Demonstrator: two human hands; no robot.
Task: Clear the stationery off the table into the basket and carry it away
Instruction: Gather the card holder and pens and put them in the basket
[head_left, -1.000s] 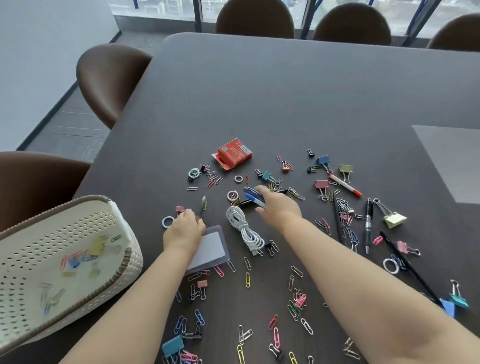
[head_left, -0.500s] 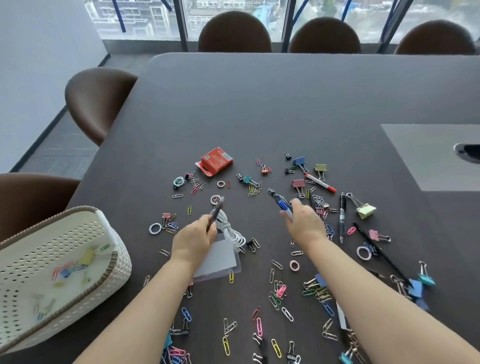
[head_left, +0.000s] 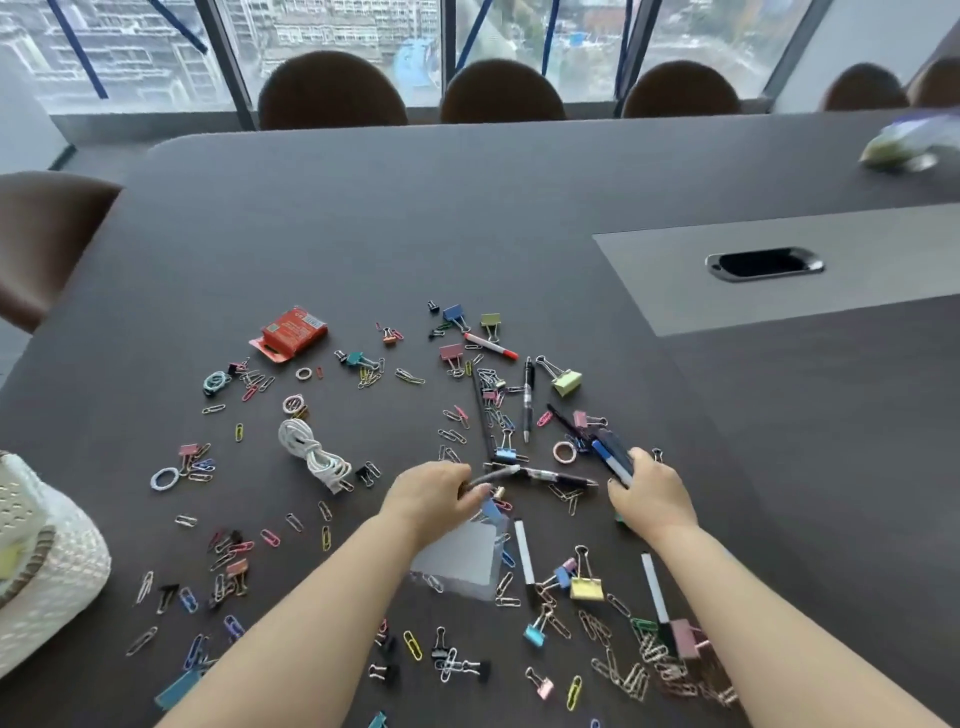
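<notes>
Paper clips, binder clips and pens lie scattered over the dark table (head_left: 467, 218). My left hand (head_left: 431, 499) grips a grey pen and holds a clear card holder (head_left: 460, 564) beneath it. A black pen (head_left: 561, 476) lies just right of that hand. My right hand (head_left: 649, 493) is closed on blue pens (head_left: 610, 457). The white perforated basket (head_left: 47, 571) sits at the left edge, partly out of view. A coiled white cable (head_left: 311, 454), a red box (head_left: 291, 332) and another black pen (head_left: 528, 397) rest farther out.
Brown chairs line the far edge (head_left: 332, 93) and the left side (head_left: 41, 234). A grey inset panel with a cable slot (head_left: 763, 262) lies at the right. A blurred pale object (head_left: 909, 145) sits at the far right of the table.
The view has swung right, so the basket slid to the left edge. Both hands moved right across the clutter. The left hand still carries the pen and card holder, the right its blue pens.
</notes>
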